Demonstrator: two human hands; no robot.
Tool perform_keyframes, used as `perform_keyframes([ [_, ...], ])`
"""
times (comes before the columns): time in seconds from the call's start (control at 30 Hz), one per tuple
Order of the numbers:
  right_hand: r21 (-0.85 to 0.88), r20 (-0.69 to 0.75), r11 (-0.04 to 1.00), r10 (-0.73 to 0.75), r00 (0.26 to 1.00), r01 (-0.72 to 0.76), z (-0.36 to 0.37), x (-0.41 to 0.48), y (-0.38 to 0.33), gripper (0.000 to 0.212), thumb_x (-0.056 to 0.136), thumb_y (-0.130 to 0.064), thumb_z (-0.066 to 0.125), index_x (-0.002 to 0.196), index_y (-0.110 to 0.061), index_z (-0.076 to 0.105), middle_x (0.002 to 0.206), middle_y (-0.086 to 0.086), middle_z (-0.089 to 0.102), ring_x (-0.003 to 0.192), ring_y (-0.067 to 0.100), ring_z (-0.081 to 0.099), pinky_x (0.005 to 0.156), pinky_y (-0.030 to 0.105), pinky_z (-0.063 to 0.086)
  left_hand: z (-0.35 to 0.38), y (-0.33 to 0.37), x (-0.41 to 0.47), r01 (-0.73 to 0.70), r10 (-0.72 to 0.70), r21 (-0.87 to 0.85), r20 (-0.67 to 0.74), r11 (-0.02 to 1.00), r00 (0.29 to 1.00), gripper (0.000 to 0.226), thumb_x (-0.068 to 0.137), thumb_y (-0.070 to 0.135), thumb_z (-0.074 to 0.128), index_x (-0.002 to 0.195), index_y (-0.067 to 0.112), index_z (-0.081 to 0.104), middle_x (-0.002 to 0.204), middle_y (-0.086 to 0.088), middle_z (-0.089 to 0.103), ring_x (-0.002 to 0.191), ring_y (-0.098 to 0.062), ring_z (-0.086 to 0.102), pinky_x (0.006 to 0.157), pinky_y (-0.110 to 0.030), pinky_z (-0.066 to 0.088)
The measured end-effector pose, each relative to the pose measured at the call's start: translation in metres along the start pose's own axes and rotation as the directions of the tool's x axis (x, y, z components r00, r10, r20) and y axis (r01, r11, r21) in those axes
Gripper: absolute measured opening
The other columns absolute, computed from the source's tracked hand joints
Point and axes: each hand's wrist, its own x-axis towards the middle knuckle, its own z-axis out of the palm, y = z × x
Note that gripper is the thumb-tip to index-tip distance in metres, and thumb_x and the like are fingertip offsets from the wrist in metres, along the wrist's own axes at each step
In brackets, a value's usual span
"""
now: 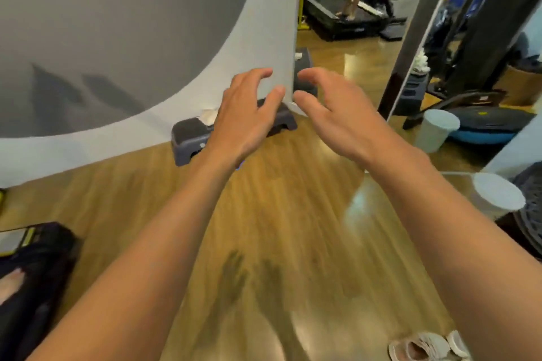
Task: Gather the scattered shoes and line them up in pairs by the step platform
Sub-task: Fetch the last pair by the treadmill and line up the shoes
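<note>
well apart, shoes [422, 347], left hand [243, 119], right hand [340, 117]

No word, brand or number can be read anywhere in this view. The dark grey plastic step platform [187, 139] has a small pale mark on its front face. The black treadmill deck [349, 27] in the background shows a faint light marking along its side, and the black curved equipment frame [466, 99] on the right bears a pale rectangular label, yet all three are too blurred to make out.
</note>
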Motion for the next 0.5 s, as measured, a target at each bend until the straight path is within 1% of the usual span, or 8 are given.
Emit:
perform_keyframes([
  [0.07,0.022,0.018,0.998,-0.064,0.998,0.064,0.031,0.029,-0.031,0.041,0.098,-0.038,0.043,0.136,-0.023,0.046,0.14,0.001,0.049,0.124,0.016,0.048,0.103,0.033,0.037,-0.038,-0.034,0.01,0.053,-0.053,0.013,-0.06,0.998,0.997,0.041,0.098,0.042,0.044,0.136,0.029,0.048,0.139,0.004,0.047,0.13,-0.016,0.042,0.108,-0.035,0.033],
  [0.13,0.044,0.04,0.993,-0.108,0.993,0.106,0.063,0.055,-0.059,0.04,0.098,-0.037,0.043,0.135,-0.023,0.046,0.14,0.001,0.049,0.125,0.016,0.046,0.103,0.032,0.035,-0.074,-0.068,0.016,0.102,-0.097,0.04,-0.112,0.994,0.989,0.039,0.098,0.039,0.045,0.135,0.029,0.049,0.138,0.005,0.048,0.128,-0.015,0.043,0.104,-0.03,0.034],
  [0.2,0.071,0.072,0.989,-0.138,0.988,0.133,0.094,0.08,-0.084,0.04,0.098,-0.037,0.042,0.135,-0.023,0.046,0.138,0.0,0.05,0.123,0.016,0.048,0.101,0.031,0.035,-0.105,-0.101,0.021,0.144,-0.132,0.067,-0.154,0.987,0.979,0.038,0.098,0.037,0.046,0.134,0.03,0.049,0.138,0.006,0.048,0.127,-0.013,0.043,0.096,-0.022,0.031],
  [0.23,0.083,0.094,0.985,-0.158,0.983,0.151,0.11,0.092,-0.096,0.04,0.098,-0.038,0.042,0.135,-0.024,0.046,0.138,0.0,0.05,0.121,0.016,0.049,0.1,0.031,0.035,-0.12,-0.117,0.023,0.171,-0.156,0.072,-0.177,0.983,0.972,0.037,0.098,0.037,0.046,0.134,0.03,0.049,0.138,0.007,0.048,0.127,-0.012,0.043,0.095,-0.022,0.031],
  [0.4,0.166,0.193,0.954,-0.28,0.941,0.25,0.191,0.157,-0.15,0.041,0.097,-0.041,0.041,0.135,-0.026,0.047,0.138,-0.004,0.049,0.117,0.011,0.048,0.089,0.024,0.032,-0.179,-0.193,0.043,0.299,-0.264,0.076,-0.302,0.951,0.916,0.037,0.096,0.035,0.048,0.132,0.028,0.051,0.135,0.005,0.05,0.125,-0.014,0.043,0.1,-0.029,0.037],
  [0.5,0.226,0.24,0.925,-0.357,0.903,0.306,0.238,0.202,-0.176,0.041,0.097,-0.042,0.041,0.135,-0.026,0.047,0.139,-0.005,0.048,0.114,0.011,0.05,0.087,0.025,0.035,-0.204,-0.238,0.065,0.357,-0.298,0.107,-0.361,0.928,0.884,0.036,0.097,0.035,0.047,0.132,0.028,0.051,0.135,0.006,0.05,0.124,-0.013,0.044,0.096,-0.026,0.037],
])
